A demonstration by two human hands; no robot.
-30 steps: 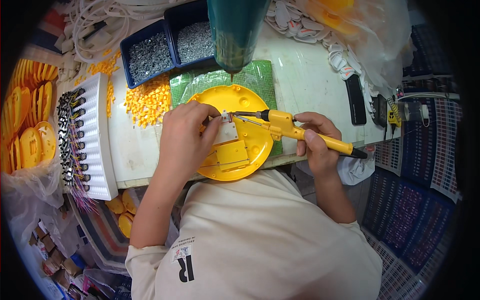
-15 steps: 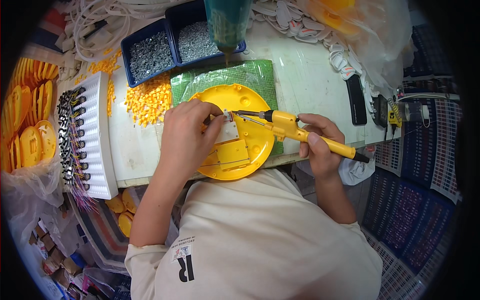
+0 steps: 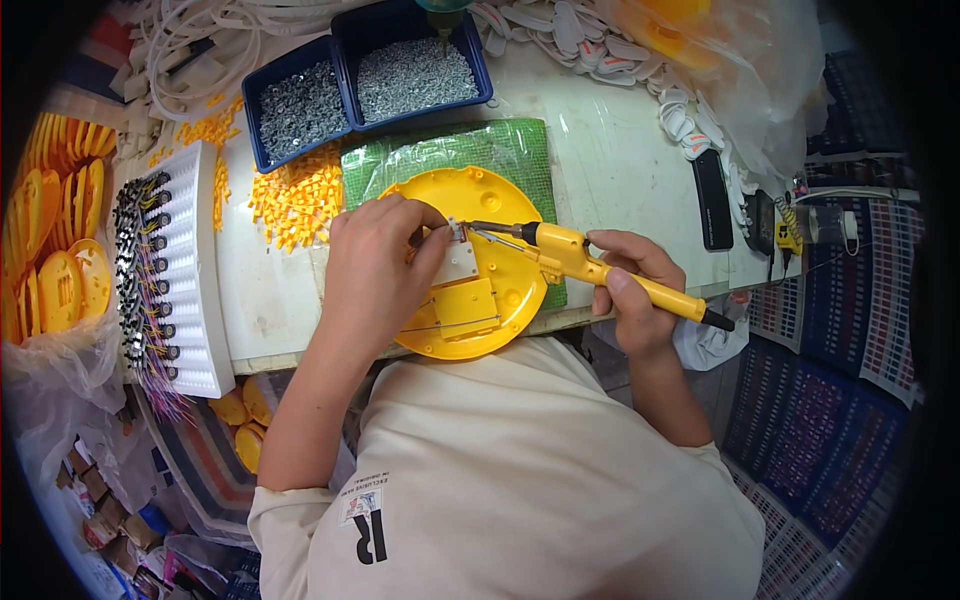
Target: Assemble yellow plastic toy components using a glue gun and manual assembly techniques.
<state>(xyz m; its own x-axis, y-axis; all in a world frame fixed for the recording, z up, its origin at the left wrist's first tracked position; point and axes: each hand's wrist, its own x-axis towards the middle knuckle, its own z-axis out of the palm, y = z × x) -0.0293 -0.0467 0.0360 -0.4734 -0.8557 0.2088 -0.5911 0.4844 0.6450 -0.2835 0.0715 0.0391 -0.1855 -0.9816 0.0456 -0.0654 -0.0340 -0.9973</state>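
Observation:
In my right hand (image 3: pixel 645 285) is a yellow soldering gun (image 3: pixel 570 250), its fingers wrapped round the handle. The gun's dark tip and the thin metal feed tube beside it reach the top edge of a small white circuit board (image 3: pixel 458 262). That board sits inside a round yellow plastic shell (image 3: pixel 440 350), next to a yellow rectangular cover crossed by a thin metal rod. My left hand (image 3: pixel 385 260) is over the shell's left side, thumb and fingers pinched by the board's top corner. What the pinch holds is hidden; a bit of red shows at the tip.
A green woven mat (image 3: pixel 400 165) lies under the shell. Blue bins (image 3: pixel 490 85) of small metal parts stand behind, with loose yellow pieces (image 3: pixel 295 205) beside them. A white foam tray (image 3: pixel 200 300) of wired parts is left; a black phone (image 3: pixel 713 200) lies right. A teal tool (image 3: pixel 445 15) hangs above.
The hanging teal tool has swung up and away, uncovering the right bin. My right hand and the soldering gun have shifted slightly left; the left hand stays almost still.

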